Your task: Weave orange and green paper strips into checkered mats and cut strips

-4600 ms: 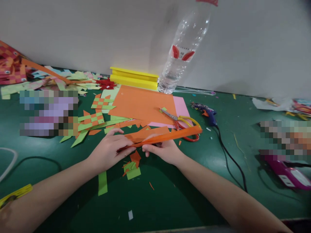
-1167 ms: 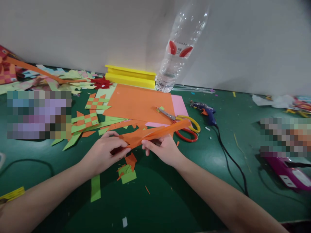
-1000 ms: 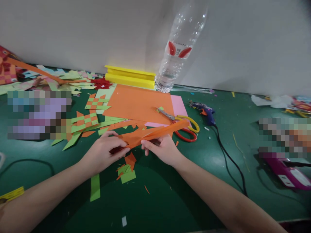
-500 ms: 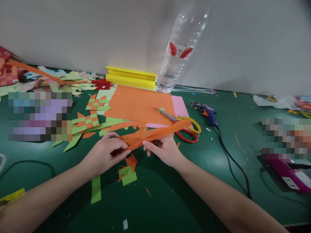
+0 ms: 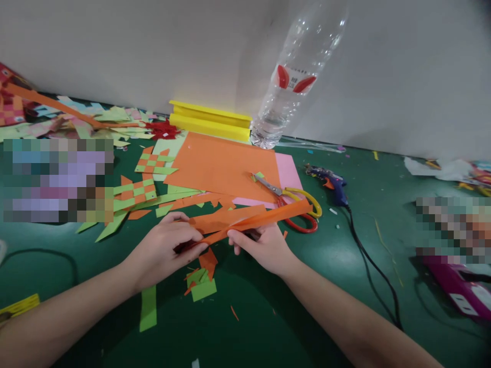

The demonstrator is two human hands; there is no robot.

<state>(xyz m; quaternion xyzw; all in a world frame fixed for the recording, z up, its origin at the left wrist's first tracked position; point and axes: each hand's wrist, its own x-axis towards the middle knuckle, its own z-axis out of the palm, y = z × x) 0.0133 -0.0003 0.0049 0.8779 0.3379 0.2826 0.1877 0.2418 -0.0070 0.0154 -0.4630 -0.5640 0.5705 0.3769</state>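
Both hands hold a long folded orange paper strip (image 5: pixel 268 219) just above the green table (image 5: pixel 345 276). My left hand (image 5: pixel 164 250) pinches its near left end, fingers closed on the paper. My right hand (image 5: pixel 264 245) grips the strip from below near its middle, thumb on the fold. The strip's far end points right, over the red and yellow scissors (image 5: pixel 295 202). Orange and green scraps (image 5: pixel 201 276) lie under my hands.
An orange sheet (image 5: pixel 226 163) lies on a pink sheet (image 5: pixel 289 171) behind the strip. Woven orange-green pieces (image 5: pixel 138 189) sit to the left, yellow folded paper (image 5: pixel 209 120) and a clear bottle (image 5: pixel 295 76) by the wall. A blue glue gun (image 5: pixel 332 181) with black cord lies right.
The hands and strip keep nearly the same pose. The view has shifted slightly, so everything sits a little lower and further right in the picture.
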